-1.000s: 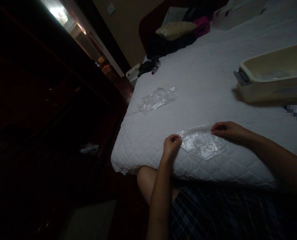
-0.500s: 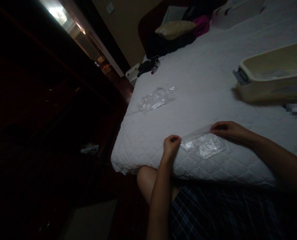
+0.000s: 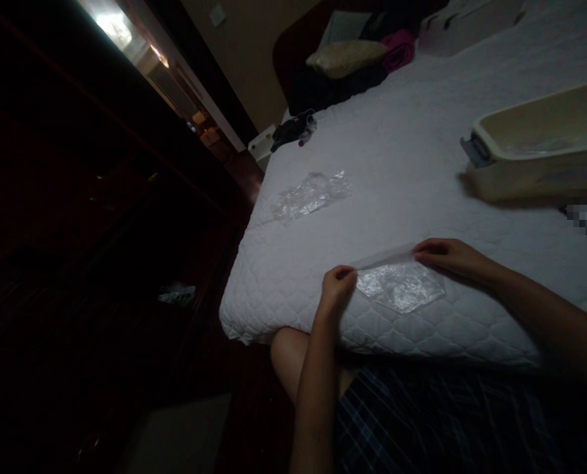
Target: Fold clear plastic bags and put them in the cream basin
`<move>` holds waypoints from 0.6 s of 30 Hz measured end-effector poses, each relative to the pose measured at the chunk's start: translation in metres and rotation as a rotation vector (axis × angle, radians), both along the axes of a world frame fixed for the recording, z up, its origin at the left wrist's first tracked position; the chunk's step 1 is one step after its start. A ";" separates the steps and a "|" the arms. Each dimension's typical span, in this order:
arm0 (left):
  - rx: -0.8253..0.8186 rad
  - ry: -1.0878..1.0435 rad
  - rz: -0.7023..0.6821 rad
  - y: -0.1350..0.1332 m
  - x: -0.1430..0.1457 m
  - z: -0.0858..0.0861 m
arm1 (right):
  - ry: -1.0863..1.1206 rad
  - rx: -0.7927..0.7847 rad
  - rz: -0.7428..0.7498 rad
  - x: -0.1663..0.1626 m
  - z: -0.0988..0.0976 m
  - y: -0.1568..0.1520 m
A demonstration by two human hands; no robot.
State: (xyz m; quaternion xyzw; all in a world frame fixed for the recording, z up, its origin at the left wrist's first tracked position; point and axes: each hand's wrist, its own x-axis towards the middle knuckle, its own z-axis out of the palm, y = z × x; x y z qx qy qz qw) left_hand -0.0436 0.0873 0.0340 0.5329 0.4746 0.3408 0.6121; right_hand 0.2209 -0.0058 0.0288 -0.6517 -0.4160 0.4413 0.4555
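Note:
A clear plastic bag [image 3: 400,285] lies on the near edge of a white quilted mattress [image 3: 396,164]. My left hand [image 3: 337,287] pinches the bag's left top corner. Over at its right top corner, my right hand [image 3: 446,257] pinches the other end of the bag's upper edge, which is stretched straight between both hands. A second, crumpled clear plastic bag [image 3: 311,194] lies farther back on the mattress, apart from both hands.
A beige plastic tub [image 3: 540,155] stands at the right. Dark clothes and a small bottle [image 3: 293,130] lie at the far corner, with cushions [image 3: 345,58] behind. Dark floor and furniture fill the left; my knee [image 3: 286,352] is below the mattress edge.
The bag's upper edge has been pulled tauter between my hands and lifted slightly; both hands stay almost in the same place.

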 end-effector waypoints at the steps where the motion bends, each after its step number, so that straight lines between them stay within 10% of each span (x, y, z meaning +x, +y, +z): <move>1: -0.020 -0.015 -0.010 0.000 -0.001 0.002 | -0.029 0.014 0.003 0.001 -0.001 0.001; 18: 0.038 0.015 -0.122 0.003 -0.004 0.006 | -0.092 0.013 -0.012 -0.004 0.007 -0.001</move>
